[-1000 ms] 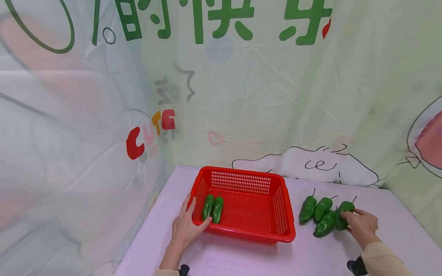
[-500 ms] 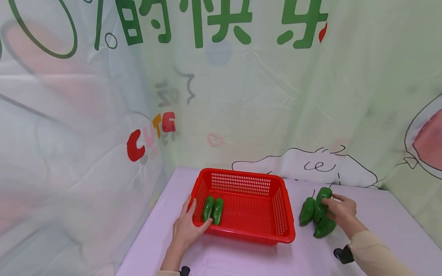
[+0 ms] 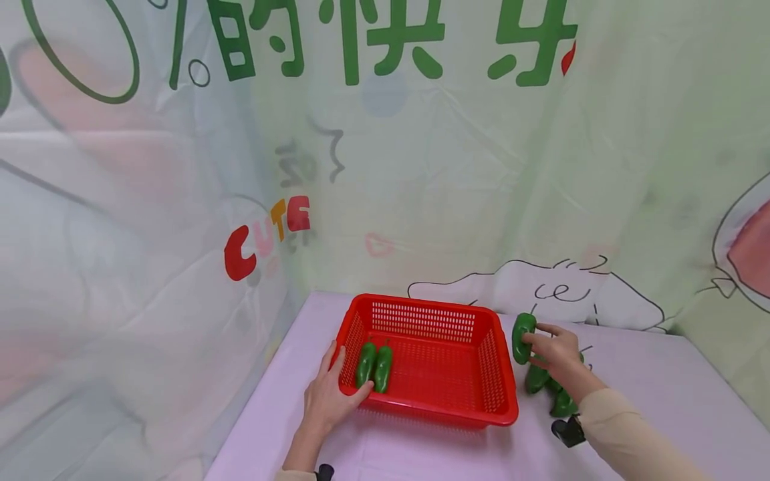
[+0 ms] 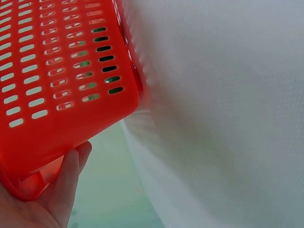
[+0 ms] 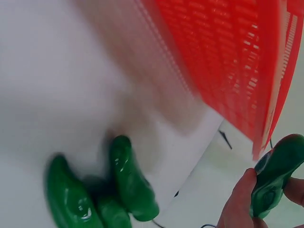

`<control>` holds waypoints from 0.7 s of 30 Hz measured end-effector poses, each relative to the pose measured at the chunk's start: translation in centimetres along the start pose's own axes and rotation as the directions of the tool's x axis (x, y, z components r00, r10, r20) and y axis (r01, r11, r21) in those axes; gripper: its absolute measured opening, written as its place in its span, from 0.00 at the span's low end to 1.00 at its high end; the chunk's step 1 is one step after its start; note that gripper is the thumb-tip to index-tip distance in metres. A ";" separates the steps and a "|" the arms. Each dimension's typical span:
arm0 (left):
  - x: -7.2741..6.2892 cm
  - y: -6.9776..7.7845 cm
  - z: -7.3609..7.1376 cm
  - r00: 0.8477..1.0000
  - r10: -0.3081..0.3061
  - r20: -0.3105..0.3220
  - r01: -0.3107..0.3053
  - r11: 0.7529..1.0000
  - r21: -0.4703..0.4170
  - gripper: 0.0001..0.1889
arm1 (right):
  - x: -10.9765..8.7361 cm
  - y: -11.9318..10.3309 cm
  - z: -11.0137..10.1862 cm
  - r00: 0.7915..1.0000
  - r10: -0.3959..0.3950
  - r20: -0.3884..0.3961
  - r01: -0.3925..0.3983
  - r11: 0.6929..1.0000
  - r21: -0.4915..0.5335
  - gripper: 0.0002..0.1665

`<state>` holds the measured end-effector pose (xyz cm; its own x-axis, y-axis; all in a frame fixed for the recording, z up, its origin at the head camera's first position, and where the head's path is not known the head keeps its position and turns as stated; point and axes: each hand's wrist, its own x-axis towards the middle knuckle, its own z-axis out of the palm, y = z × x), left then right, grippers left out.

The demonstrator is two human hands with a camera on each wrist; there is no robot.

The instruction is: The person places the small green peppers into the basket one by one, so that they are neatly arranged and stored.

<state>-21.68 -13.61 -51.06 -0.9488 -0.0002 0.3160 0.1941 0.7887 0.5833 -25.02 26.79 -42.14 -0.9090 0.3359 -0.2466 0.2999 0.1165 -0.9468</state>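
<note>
- Right hand (image 3: 552, 349) — fingers closed in a pinch on the body of a green chili pepper (image 3: 522, 339), stem (image 3: 534, 308) up, raised just beside the red plastic basket (image 3: 430, 371) toward its three o'clock.
- Left hand (image 3: 327, 402) rests at the basket's eight o'clock corner, fingers spread and nearly straight.
- Two peppers (image 3: 365, 367) lie side by side inside, at nine o'clock; three loose peppers (image 5: 129, 178) cluster on the tabletop (image 3: 650, 384), just past three.
- The held one probably handles light and firm, its glossy skin slightly slippery — best gripped mid-body, as the thin stem could snap.
</note>
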 end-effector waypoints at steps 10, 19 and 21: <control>0.1 -0.1 0.1 1.000 -0.006 0.005 0.006 1.000 0.005 0.50 | -0.7 -0.9 3.5 0.998 -0.015 0.063 0.017 0.999 -0.032 0.39; 0.0 -0.3 0.3 1.000 0.003 -0.010 -0.003 1.000 0.009 0.49 | -1.2 -1.5 6.6 0.992 -0.034 0.123 0.034 0.999 -0.001 0.38; 0.0 -0.3 0.2 1.000 0.007 -0.016 -0.007 1.000 0.009 0.48 | -1.4 -1.6 7.3 0.989 -0.037 0.143 0.037 0.999 0.002 0.37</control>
<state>-21.82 -13.72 -51.41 -0.9432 -0.0045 0.3322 0.1985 0.7943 0.5742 -26.31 19.28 -41.74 -0.9514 0.1946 -0.2388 0.2658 0.1266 -0.9557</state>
